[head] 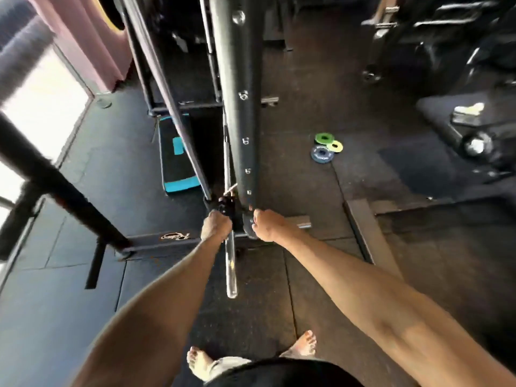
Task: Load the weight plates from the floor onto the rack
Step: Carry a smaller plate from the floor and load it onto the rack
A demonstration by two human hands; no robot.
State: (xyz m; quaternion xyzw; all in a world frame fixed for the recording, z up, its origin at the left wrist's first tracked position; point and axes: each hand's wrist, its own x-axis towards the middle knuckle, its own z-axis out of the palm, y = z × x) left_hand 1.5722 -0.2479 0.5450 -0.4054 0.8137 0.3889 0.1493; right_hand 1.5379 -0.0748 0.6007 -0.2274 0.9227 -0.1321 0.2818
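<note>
Three small weight plates lie together on the dark floor right of the rack: a green plate (pixel 324 138), a yellow-green plate (pixel 335 146) and a blue-grey plate (pixel 321 154). The rack's black upright (pixel 237 107) rises through the middle of the view. At its foot my right hand (pixel 266 224) grips the edge of a small dark plate (pixel 248 229), held against the post beside a short chrome peg (pixel 303 222). My left hand (pixel 216 225) is closed around a chrome bar (pixel 231 269) that points toward me, just below a black clamp (pixel 224 204).
A black and teal step platform (pixel 176 160) lies left of the upright. The rack's base beam (pixel 156 241) runs along the floor on the left. A bench and dark machines (pixel 460 127) fill the right. My bare feet (pixel 201 361) stand on rubber floor tiles.
</note>
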